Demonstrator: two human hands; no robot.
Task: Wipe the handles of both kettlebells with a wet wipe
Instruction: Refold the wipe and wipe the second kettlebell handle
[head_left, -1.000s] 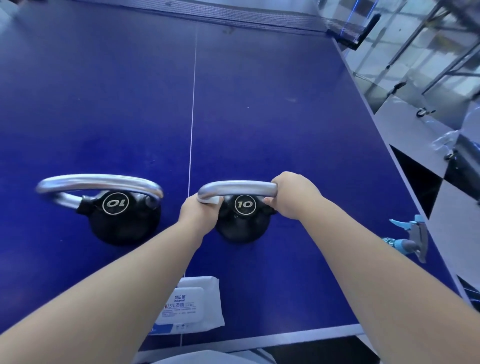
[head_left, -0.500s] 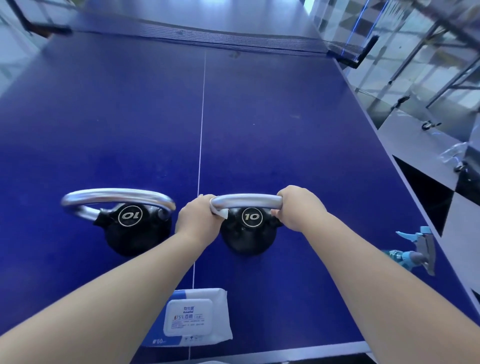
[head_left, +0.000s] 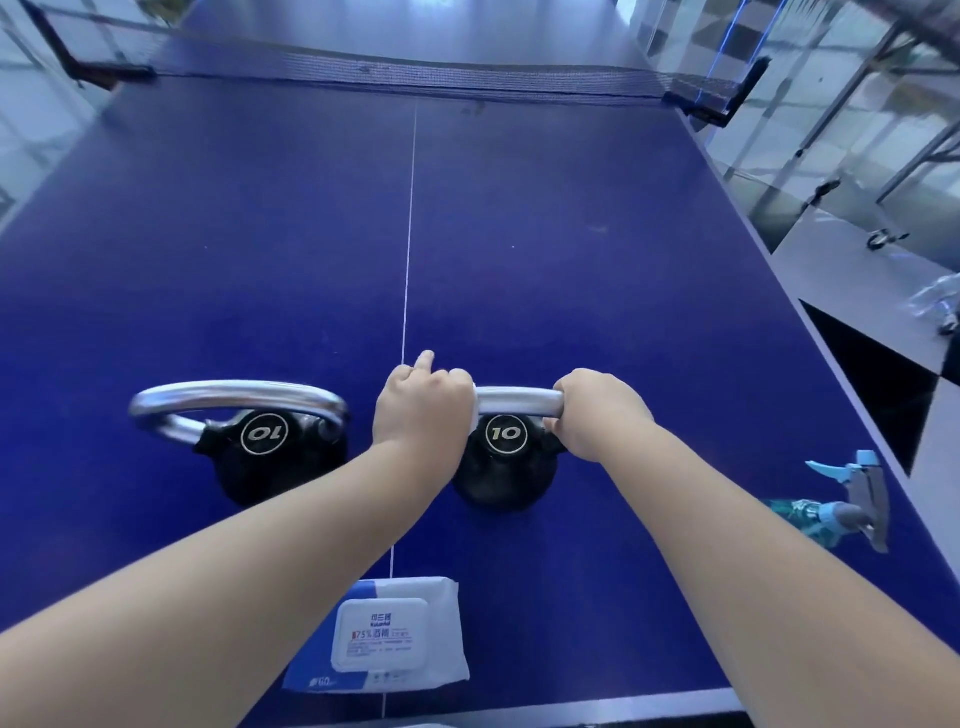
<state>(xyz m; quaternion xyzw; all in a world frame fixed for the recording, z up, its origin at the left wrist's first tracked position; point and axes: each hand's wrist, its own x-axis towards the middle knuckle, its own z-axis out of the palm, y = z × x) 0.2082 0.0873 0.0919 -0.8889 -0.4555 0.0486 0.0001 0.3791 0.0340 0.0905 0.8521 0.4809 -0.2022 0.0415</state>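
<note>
Two kettlebells on a blue worktop (head_left: 519, 234); the right one's handle is being wiped.

Both hands grip the handle (head_left: 519, 401) of the right kettlebell (head_left: 506, 467). The left hand (head_left: 423, 408) is curled round its left end, with a white edge of the wipe (head_left: 474, 410) showing under the fingers, one finger raised. The right hand (head_left: 597, 415) is clamped on the right end, apparently steadying it. Judged from this, the wiping of this handle is under way; the middle of the bar lies bare between the hands. The left kettlebell (head_left: 265, 447) stands just beside, untouched, its handle probably still to do. A wipes pack (head_left: 384, 634) lies near the front edge.
</note>
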